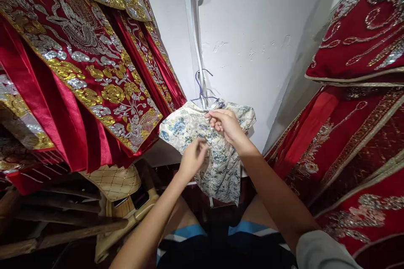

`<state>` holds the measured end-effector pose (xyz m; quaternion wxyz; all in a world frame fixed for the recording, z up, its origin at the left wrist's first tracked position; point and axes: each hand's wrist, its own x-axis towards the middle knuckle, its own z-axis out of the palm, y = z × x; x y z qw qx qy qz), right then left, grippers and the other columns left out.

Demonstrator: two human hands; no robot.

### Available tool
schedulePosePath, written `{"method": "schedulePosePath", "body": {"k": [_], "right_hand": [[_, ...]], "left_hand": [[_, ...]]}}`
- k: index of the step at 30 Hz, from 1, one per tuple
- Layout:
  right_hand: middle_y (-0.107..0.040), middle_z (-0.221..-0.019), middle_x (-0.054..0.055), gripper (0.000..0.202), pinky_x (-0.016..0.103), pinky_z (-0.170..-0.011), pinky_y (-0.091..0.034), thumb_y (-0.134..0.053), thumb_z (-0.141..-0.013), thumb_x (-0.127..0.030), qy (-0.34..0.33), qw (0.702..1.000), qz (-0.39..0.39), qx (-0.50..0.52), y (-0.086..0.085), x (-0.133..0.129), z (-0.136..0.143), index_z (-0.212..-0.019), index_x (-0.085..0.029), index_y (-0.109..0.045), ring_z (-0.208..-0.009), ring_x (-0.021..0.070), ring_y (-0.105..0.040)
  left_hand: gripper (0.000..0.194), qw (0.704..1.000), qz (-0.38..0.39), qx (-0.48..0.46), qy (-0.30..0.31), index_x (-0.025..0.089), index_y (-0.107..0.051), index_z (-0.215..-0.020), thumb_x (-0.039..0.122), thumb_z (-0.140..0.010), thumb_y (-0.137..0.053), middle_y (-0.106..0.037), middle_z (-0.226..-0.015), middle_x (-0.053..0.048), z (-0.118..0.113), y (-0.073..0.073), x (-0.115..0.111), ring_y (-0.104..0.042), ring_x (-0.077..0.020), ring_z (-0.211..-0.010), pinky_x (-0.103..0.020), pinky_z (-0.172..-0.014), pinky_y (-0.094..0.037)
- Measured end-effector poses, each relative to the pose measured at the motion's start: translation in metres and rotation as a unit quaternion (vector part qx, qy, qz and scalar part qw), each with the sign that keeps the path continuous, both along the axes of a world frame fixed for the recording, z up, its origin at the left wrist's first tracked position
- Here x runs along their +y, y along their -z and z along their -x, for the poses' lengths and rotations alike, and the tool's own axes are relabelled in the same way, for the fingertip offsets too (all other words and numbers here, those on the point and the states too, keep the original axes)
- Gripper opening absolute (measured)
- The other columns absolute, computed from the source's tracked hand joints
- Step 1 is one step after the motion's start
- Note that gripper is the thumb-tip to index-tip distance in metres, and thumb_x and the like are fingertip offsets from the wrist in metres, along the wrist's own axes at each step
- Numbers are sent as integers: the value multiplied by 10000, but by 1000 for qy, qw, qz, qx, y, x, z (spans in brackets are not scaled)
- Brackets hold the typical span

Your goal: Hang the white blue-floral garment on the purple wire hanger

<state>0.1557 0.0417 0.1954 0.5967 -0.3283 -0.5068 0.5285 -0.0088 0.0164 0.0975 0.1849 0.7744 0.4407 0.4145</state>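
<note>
A small short-sleeved shirt (217,172) with a blue, green and cream floral print hangs in front of me on a purple hanger (201,88). My right hand (224,125) is at the shirt's upper front, just below the neckline. Its thumb and forefinger are pinched together and the other fingers curl inward; whatever lies between the tips is too small to see. Lower and to the left, my left hand (195,154) is in front of the shirt's chest. Its fingers are drawn together and slightly blurred, so their contents are hidden.
Red garments with gold and silver sequins (104,71) hang at left, and beaded red garments (334,134) at right. Behind the shirt stand a white wall (252,21) and a pale vertical pole (193,21). A wooden chair (135,218) with a quilted cream item (115,180) is at lower left.
</note>
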Motion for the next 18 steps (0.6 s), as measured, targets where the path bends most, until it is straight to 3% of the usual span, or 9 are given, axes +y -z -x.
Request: {"method": "schedulePosePath", "body": {"k": [1,3,5,8,11,14,16,18], "right_hand": [[-575,-491,-12,198,202,-376,-221,-701,-786,-329,1,1000,-3,-11,0,-1,1,-711,-146,-687,-379,53,-385],[-561,-477,-20,222,208,-389,-233,-697,-786,-353,5,999,-16,-27,-1,-1,3,-680,-159,-669,-384,61,-390],[-537,-462,-32,239,215,-404,-244,-677,-797,-374,14,998,-41,-35,0,2,6,-678,-167,-665,-387,66,-385],[-485,-441,-53,246,224,-421,-244,-656,-798,-383,44,995,-74,-46,8,14,12,-670,-173,-662,-393,70,-367],[-436,-429,-63,247,234,-424,-211,-658,-771,-362,63,994,-58,-61,25,28,16,-612,-173,-646,-395,70,-333],[-403,-420,-66,247,237,-427,-179,-650,-748,-329,41,997,-3,-57,46,32,13,-559,-173,-620,-391,65,-299],[-391,-434,-68,240,233,-430,-170,-646,-739,-322,14,999,19,-37,58,26,9,-553,-175,-606,-401,60,-285],[-378,-442,-72,229,230,-429,-165,-644,-725,-321,-4,999,27,-16,65,16,5,-554,-176,-598,-410,57,-270]], "left_hand": [[330,997,-58,-57,-15,193,-556,-1284,316,-985,-490,-692,-896,-54,2,-22,5,-643,-189,-779,-291,-744,-471],[392,985,-150,-83,-33,199,-525,-1371,327,-1007,-456,-692,-894,-45,3,-63,17,-632,-179,-767,-296,-759,-472],[323,982,-184,-38,-3,189,-625,-1249,329,-999,-473,-703,-899,-46,1,-94,30,-636,-181,-786,-300,-780,-474],[239,975,-218,37,17,168,-691,-928,313,-978,-507,-697,-840,-46,-4,-117,44,-629,-183,-789,-292,-769,-469],[222,965,-262,2,-30,163,-660,-865,298,-975,-522,-686,-843,-34,0,-121,51,-615,-166,-804,-287,-780,-467],[222,948,-250,-162,-113,146,-642,-894,317,-979,-530,-657,-854,-27,27,-114,62,-589,-138,-808,-289,-775,-475],[239,924,-208,-278,-160,155,-608,-862,338,-984,-515,-610,-804,-21,54,-102,75,-557,-124,-748,-291,-724,-478],[288,915,-146,-331,-177,199,-535,-778,353,-1005,-446,-541,-699,-5,81,-80,88,-529,-126,-669,-295,-667,-473]]}}
